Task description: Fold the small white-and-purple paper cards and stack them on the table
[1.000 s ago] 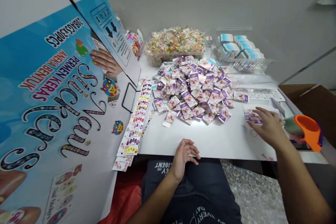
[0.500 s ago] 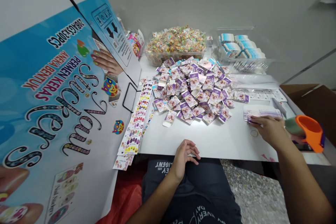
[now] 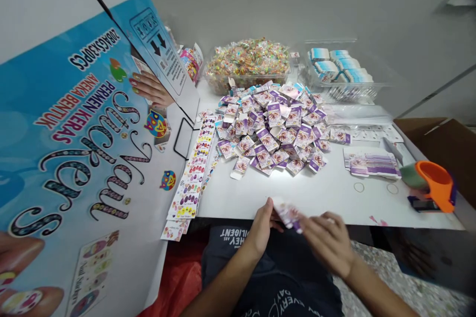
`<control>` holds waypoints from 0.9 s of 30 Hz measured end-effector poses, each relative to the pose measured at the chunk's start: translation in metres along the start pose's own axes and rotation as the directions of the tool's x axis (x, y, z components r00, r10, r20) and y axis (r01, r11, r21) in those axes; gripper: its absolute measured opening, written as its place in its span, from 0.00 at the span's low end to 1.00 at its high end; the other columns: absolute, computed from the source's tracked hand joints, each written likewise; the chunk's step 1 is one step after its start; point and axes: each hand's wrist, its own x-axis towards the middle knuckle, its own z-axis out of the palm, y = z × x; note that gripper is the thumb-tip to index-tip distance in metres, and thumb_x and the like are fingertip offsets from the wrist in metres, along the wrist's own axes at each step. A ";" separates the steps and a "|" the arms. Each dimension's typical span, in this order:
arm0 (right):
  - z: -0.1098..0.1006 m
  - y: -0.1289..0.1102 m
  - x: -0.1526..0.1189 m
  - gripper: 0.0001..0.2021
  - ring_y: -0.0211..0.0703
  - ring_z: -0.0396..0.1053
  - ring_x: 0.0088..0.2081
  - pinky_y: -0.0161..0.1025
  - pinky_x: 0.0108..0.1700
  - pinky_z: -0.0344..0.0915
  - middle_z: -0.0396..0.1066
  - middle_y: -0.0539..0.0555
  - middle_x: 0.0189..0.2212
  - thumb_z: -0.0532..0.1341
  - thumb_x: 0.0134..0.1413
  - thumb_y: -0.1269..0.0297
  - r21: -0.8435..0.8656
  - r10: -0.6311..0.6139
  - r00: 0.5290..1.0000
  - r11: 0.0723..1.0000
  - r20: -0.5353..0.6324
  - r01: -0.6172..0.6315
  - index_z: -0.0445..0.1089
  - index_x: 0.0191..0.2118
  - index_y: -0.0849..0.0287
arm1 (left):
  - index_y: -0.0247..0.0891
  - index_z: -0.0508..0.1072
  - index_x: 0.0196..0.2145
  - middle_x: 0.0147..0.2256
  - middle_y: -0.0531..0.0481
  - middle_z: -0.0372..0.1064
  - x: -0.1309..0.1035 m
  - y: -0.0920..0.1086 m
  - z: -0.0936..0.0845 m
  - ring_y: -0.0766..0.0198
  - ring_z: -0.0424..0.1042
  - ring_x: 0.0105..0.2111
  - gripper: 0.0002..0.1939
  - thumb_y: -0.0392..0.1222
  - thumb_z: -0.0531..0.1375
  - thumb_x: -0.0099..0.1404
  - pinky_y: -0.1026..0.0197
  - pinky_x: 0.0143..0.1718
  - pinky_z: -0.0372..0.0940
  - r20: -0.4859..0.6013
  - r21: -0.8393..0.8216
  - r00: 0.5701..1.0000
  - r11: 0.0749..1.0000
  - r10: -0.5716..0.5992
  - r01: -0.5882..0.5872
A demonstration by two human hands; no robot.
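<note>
1. Over the near edge of the white table [image 3: 316, 195], the right hand [image 3: 329, 241] pinches a blurred purple-and-white box [image 3: 286, 214].
2. The left hand [image 3: 261, 227] is at its other end, thumb raised; its grip I cannot tell.
3. Beyond, rightward: an orange tape dispenser [image 3: 438, 187], then stacked flat cartons [image 3: 374, 163].
4. Mid-table: piled small boxes [image 3: 275, 115].
5. Farthest: a candy-filled tub [image 3: 247, 79].

In the middle of the table [image 3: 316, 198], a heap of boxes [image 3: 266, 146]. Behind, on the far side, a tub of sweets [image 3: 247, 62], with a tray of packs [image 3: 340, 67] to its right. Left, sticker strips [image 3: 193, 173], then a carton [image 3: 92, 104]. Right, a card stack [image 3: 372, 162], then a tape holder [image 3: 436, 185].
</note>
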 end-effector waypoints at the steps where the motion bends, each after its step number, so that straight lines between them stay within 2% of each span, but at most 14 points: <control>1: 0.006 -0.016 -0.002 0.21 0.49 0.78 0.45 0.51 0.48 0.69 0.79 0.52 0.50 0.64 0.58 0.74 0.086 -0.050 0.998 0.995 0.048 0.045 0.73 0.55 0.46 | 0.31 0.76 0.37 0.29 0.43 0.74 -0.002 0.000 0.003 0.59 0.73 0.28 0.37 0.74 0.55 0.61 0.60 0.30 0.65 0.035 -0.030 0.999 0.999 -0.020 0.021; 3: 0.014 -0.038 -0.002 0.27 0.50 0.77 0.48 0.52 0.50 0.69 0.77 0.54 0.53 0.64 0.57 0.75 0.183 -0.086 0.990 0.981 0.110 0.064 0.69 0.61 0.50 | 0.31 0.75 0.37 0.27 0.45 0.73 -0.007 0.001 0.007 0.62 0.71 0.26 0.35 0.73 0.58 0.61 0.62 0.30 0.63 0.091 -0.104 0.993 0.990 -0.081 0.090; 5: 0.015 -0.048 0.002 0.30 0.54 0.76 0.49 0.55 0.52 0.68 0.77 0.57 0.53 0.64 0.56 0.73 0.212 -0.047 0.996 0.977 0.071 0.031 0.65 0.65 0.53 | 0.32 0.75 0.36 0.26 0.48 0.71 -0.012 0.001 0.010 0.66 0.68 0.24 0.34 0.71 0.63 0.58 0.64 0.27 0.60 0.091 -0.151 0.988 0.979 -0.123 0.136; 7: 0.011 -0.050 0.011 0.31 0.58 0.73 0.51 0.59 0.53 0.68 0.75 0.59 0.56 0.63 0.56 0.70 0.236 0.100 0.995 0.967 -0.018 -0.093 0.63 0.66 0.53 | 0.32 0.74 0.34 0.25 0.49 0.70 -0.015 -0.001 0.010 0.68 0.66 0.23 0.34 0.70 0.67 0.53 0.66 0.26 0.59 0.088 -0.150 0.990 0.981 -0.110 0.123; 9: 0.005 -0.049 0.022 0.29 0.61 0.68 0.57 0.60 0.55 0.67 0.69 0.61 0.61 0.62 0.57 0.68 0.312 0.288 0.958 0.910 -0.004 -0.272 0.64 0.65 0.52 | 0.32 0.74 0.33 0.24 0.50 0.69 -0.016 -0.004 0.009 0.68 0.66 0.21 0.37 0.74 0.69 0.47 0.65 0.24 0.60 0.176 -0.105 0.980 0.988 -0.095 0.115; 11: 0.000 -0.046 0.035 0.21 0.59 0.62 0.62 0.58 0.59 0.66 0.63 0.61 0.64 0.61 0.61 0.66 0.411 0.401 0.902 0.804 0.157 -0.429 0.67 0.59 0.51 | 0.33 0.72 0.29 0.19 0.54 0.64 -0.017 -0.010 0.006 0.70 0.61 0.16 0.40 0.77 0.67 0.41 0.66 0.18 0.55 0.269 -0.052 0.957 0.991 -0.105 0.123; 12: -0.003 -0.045 0.040 0.15 0.57 0.61 0.64 0.57 0.61 0.65 0.63 0.60 0.64 0.61 0.63 0.65 0.460 0.414 0.872 0.741 0.259 -0.489 0.70 0.55 0.51 | 0.35 0.70 0.26 0.16 0.56 0.60 -0.017 -0.013 0.006 0.72 0.56 0.13 0.39 0.78 0.67 0.40 0.66 0.16 0.51 0.300 -0.036 0.948 0.992 -0.108 0.124; 14: -0.007 -0.043 0.049 0.07 0.53 0.61 0.64 0.53 0.63 0.64 0.64 0.59 0.63 0.60 0.65 0.62 0.542 0.386 0.818 0.616 0.426 -0.572 0.72 0.47 0.52 | 0.38 0.64 0.21 0.12 0.60 0.52 -0.016 -0.019 0.005 0.75 0.49 0.11 0.38 0.78 0.67 0.40 0.67 0.14 0.44 0.342 -0.033 0.934 0.993 -0.099 0.117; 17: -0.011 -0.041 0.056 0.07 0.50 0.65 0.60 0.49 0.62 0.64 0.67 0.58 0.58 0.60 0.67 0.59 0.607 0.314 0.785 0.504 0.534 -0.615 0.71 0.39 0.55 | 0.39 0.61 0.19 0.12 0.61 0.50 -0.015 -0.025 0.005 0.76 0.48 0.10 0.38 0.79 0.65 0.43 0.66 0.15 0.44 0.413 -0.075 0.907 0.989 -0.087 0.129; 19: -0.012 -0.041 0.059 0.08 0.49 0.67 0.58 0.48 0.60 0.66 0.67 0.58 0.56 0.58 0.68 0.60 0.601 0.305 0.796 0.531 0.523 -0.598 0.70 0.38 0.56 | 0.35 0.68 0.24 0.16 0.57 0.58 -0.013 -0.023 0.003 0.74 0.55 0.13 0.38 0.79 0.63 0.48 0.66 0.18 0.50 0.383 -0.113 0.922 0.988 -0.059 0.110; 22: -0.008 -0.042 0.060 0.06 0.49 0.65 0.55 0.50 0.58 0.65 0.68 0.59 0.53 0.55 0.69 0.66 0.455 0.307 0.825 0.717 0.474 -0.528 0.70 0.41 0.56 | 0.33 0.76 0.43 0.33 0.48 0.73 -0.009 -0.015 -0.002 0.65 0.71 0.30 0.32 0.68 0.66 0.58 0.64 0.33 0.64 0.296 -0.088 0.955 0.995 -0.019 0.047; 25: 0.007 -0.046 0.057 0.11 0.54 0.64 0.53 0.57 0.58 0.60 0.70 0.60 0.50 0.55 0.65 0.74 0.184 0.296 0.867 0.901 0.400 -0.393 0.70 0.49 0.57 | 0.37 0.76 0.50 0.47 0.44 0.75 -0.005 -0.007 -0.008 0.57 0.71 0.50 0.22 0.54 0.66 0.65 0.57 0.52 0.62 0.291 -0.023 0.955 0.998 -0.052 0.061; 27: 0.018 -0.049 0.054 0.12 0.57 0.65 0.52 0.60 0.58 0.57 0.72 0.61 0.49 0.56 0.63 0.76 0.042 0.272 0.907 0.953 0.322 -0.301 0.70 0.49 0.58 | 0.37 0.77 0.49 0.49 0.44 0.75 -0.003 -0.005 -0.009 0.54 0.69 0.53 0.19 0.51 0.65 0.66 0.55 0.56 0.59 0.298 -0.045 0.952 0.995 -0.073 0.090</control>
